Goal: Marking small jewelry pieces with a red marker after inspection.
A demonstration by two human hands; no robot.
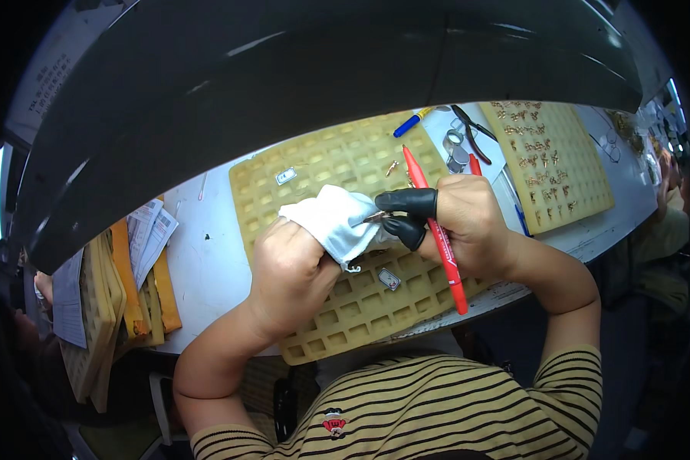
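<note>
My left hand [287,264] grips a folded white cloth [339,218] above a yellow foam tray with square pockets [345,333]. Black finger cots [408,210] cover the thumb and a finger of my right hand [471,213], which pinches a small metal piece [377,216] against the cloth's edge. Its exact shape is hidden by cloth and fingers. A red marker [445,247] is also held in the right hand, tip pointing away from me. Just beyond the hands, a small gold-coloured piece [392,167] lies on the tray. Two small labels [389,279] rest on it.
At right, a second foam tray [586,190] holds several gold-coloured pieces. Black-handled pliers [474,135], a folding loupe [455,152] and a blue-capped marker [411,122] lie behind. Stacked trays [92,299] and papers [152,236] stand left. A dark lamp hood [333,75] hangs overhead. Another person's arm [661,224] shows far right.
</note>
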